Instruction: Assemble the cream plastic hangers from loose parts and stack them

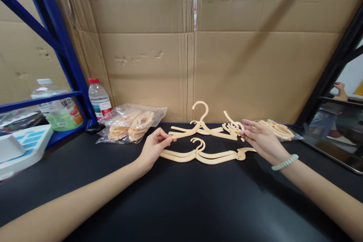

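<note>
My left hand (155, 145) pinches the left end of a beige clothes hanger (185, 133), whose hook points up. Another beige hanger (217, 131) shows partly behind it. Closer to me, a pair of unfolded hangers (181, 157) lies stacked on the black table, just right of my left hand. My right hand (262, 140) has its fingers stretched out beside several folded beige hangers (231, 127) and the right end of the held one. I cannot tell whether its fingertips touch them. Below those fingers lies a small curved beige piece (245, 153).
Clear plastic bags of beige hangers lie at the left (133, 123) and behind my right hand (276, 130). A red-capped bottle (99, 100) stands back left, near a larger bottle (61, 109) and a white-and-blue tray (34, 141). A cardboard wall (141, 64) closes the back.
</note>
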Demonstrator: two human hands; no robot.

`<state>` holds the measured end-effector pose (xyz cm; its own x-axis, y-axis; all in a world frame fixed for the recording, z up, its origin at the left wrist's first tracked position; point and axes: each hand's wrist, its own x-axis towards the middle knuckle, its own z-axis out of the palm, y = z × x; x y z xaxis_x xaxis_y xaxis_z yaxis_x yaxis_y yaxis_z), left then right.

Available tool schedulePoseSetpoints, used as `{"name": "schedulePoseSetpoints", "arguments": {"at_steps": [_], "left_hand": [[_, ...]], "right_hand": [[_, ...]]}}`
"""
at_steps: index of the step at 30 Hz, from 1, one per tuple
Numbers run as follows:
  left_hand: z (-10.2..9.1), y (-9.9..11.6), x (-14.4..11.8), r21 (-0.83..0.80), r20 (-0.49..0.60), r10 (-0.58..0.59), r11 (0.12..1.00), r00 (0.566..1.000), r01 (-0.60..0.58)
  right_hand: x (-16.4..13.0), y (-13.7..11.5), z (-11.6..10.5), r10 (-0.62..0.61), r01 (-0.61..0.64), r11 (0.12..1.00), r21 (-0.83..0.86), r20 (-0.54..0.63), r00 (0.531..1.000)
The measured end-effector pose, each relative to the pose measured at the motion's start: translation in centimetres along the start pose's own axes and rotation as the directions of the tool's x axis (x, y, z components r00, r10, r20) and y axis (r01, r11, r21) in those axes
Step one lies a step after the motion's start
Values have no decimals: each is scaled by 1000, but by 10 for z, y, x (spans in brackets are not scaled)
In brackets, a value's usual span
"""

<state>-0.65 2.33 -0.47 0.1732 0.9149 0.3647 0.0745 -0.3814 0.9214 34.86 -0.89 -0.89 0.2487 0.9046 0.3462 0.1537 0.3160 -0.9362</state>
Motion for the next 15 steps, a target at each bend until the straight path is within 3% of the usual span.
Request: {"name": "schedulePoseSetpoints", "arguments": {"at_steps": [8, 15], "left_hand": [[0, -1, 1, 10, -9, -11, 1000, 1000, 11], [1, 1, 0, -38, -18, -29, 999, 999, 28]], "right_hand": [[-3, -3, 7, 63, -77, 994, 80, 162, 985], [-11, -17, 14, 210, -249, 927, 280, 162, 964]]}}
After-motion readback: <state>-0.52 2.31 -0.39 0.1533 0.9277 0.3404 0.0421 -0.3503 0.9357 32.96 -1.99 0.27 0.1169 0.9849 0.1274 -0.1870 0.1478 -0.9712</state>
